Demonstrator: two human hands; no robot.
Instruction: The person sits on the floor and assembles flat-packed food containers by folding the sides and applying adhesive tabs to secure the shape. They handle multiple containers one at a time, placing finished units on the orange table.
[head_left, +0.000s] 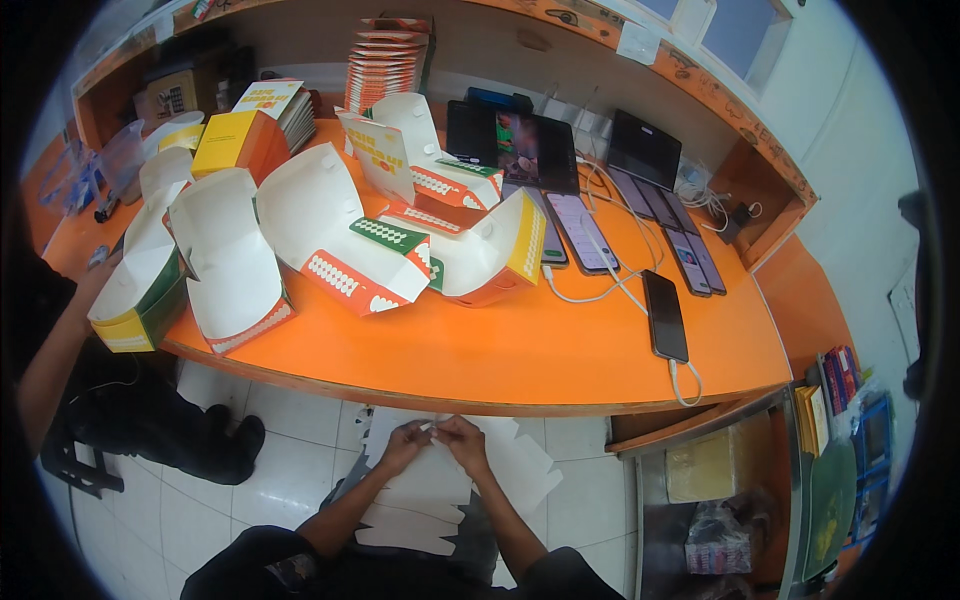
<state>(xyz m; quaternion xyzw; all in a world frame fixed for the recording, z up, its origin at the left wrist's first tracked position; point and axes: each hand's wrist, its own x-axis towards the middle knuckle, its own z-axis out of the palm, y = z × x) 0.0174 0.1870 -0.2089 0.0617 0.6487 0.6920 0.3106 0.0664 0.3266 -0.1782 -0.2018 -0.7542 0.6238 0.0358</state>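
Note:
My left hand [402, 448] and my right hand [461, 445] meet over my lap, below the table's front edge. The fingers of both are closed in a pinch at the far edge of a flat white carton blank [425, 482]. More unfolded blanks lie on my lap, and the notched end of one white blank [530, 468] sticks out to the right. The exact fold or tab between my fingertips is too small to make out. Folded open food boxes [335, 215], white inside with red, green and yellow outsides, stand on the orange table [470, 355] ahead of me.
Several phones [583, 232] and white charging cables lie on the table's right; one black phone [665, 318] is near the front edge. A tall stack of folded cartons [385, 62] stands at the back. A person's arm [55, 350] is at the left. Shelves [700, 470] are at the lower right.

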